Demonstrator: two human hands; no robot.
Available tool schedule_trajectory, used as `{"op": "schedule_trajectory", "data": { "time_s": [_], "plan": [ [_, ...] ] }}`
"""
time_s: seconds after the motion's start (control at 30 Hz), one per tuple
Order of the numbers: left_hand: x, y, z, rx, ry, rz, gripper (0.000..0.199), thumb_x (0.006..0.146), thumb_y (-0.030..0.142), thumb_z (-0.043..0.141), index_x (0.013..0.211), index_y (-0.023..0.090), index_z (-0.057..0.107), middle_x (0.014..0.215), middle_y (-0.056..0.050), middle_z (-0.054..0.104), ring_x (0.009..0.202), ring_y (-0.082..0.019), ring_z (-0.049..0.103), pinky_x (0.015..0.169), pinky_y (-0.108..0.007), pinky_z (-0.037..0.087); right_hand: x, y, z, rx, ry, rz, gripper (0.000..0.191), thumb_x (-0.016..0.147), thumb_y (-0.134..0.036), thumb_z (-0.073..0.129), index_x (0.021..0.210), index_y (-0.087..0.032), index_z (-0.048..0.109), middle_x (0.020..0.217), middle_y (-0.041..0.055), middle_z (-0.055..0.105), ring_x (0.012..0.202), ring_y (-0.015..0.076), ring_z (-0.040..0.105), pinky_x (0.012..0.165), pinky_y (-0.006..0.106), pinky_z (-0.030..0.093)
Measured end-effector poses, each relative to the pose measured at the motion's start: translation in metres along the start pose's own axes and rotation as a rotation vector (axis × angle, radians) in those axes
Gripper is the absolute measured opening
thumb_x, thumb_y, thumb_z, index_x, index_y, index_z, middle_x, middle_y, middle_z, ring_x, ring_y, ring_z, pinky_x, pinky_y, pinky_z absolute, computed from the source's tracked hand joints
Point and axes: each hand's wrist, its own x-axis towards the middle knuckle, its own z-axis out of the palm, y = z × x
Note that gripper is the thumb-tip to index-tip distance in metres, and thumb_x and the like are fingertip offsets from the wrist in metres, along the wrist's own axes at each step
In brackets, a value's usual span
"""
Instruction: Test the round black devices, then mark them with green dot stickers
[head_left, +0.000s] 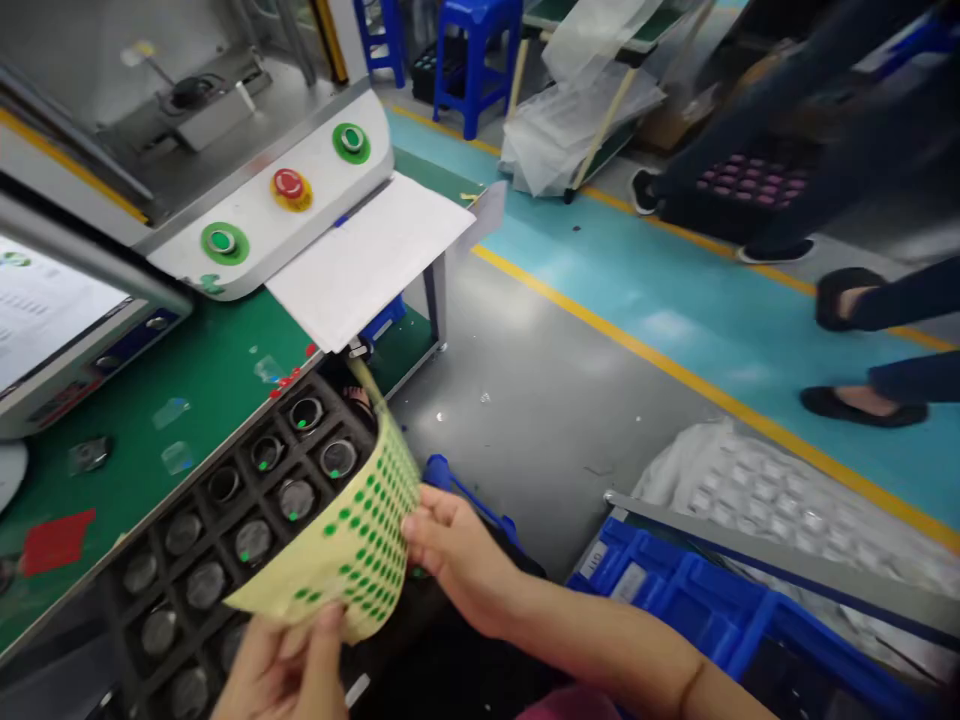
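A pale yellow sheet of green dot stickers (375,540) curves between my two hands. My left hand (289,665) pinches its lower left edge. On the right side of the sheet, my right hand (457,550) grips the edge between thumb and fingers. Behind and partly under the sheet lies a black compartment tray (225,530) with round, dark-rimmed parts in its cells. Several of those parts, such as the round part (296,498), carry a green dot. The sheet and my left hand hide some of the tray's cells.
A white machine panel (262,210) with two green buttons and a red emergency stop stands on the green bench (225,390). White paper (375,255) overhangs the bench end. Blue bins (660,580) are at lower right. Other people's legs (907,300) are at right.
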Motion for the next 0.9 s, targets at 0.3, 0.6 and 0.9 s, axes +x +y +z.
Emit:
{"op": "schedule_trajectory", "data": {
  "time_s": [0.3, 0.6, 0.9],
  "plan": [
    [0.0, 0.011, -0.011, -0.158, -0.286, -0.088, 0.027, 0.076, 0.041, 0.075, 0.069, 0.015, 0.078, 0.052, -0.006, 0.069, 0.043, -0.019, 0.064, 0.043, -0.024, 0.056, 0.0, -0.018, 0.005, -0.18, 0.184, 0.013, 0.032, 0.066, -0.035, 0.082, 0.089, -0.019, 0.066, 0.09, 0.0066, 0.076, 0.076, 0.0234, 0.073, 0.075, 0.04, 0.06],
    [-0.006, 0.031, -0.015, -0.112, -0.241, 0.011, 0.022, 0.083, 0.021, 0.067, 0.063, 0.02, 0.077, 0.056, -0.001, 0.072, 0.048, -0.015, 0.068, 0.049, -0.019, 0.054, 0.005, -0.027, 0.006, -0.842, 0.286, -0.587, 0.035, 0.08, -0.024, 0.071, 0.113, -0.025, 0.061, 0.116, 0.0077, 0.065, 0.104, 0.0208, 0.065, 0.085, 0.036, 0.057],
    [0.005, 0.036, -0.028, 0.038, -0.379, 0.35, 0.024, 0.082, 0.004, 0.063, 0.086, 0.021, 0.079, 0.078, 0.0, 0.078, 0.059, -0.013, 0.072, 0.058, -0.014, 0.057, -0.023, -0.031, 0.042, -1.576, -0.416, -0.966, 0.015, 0.089, -0.011, 0.061, 0.101, -0.02, 0.063, 0.086, 0.0036, 0.074, 0.084, 0.0163, 0.07, 0.079, 0.032, 0.059]
  ]
}}
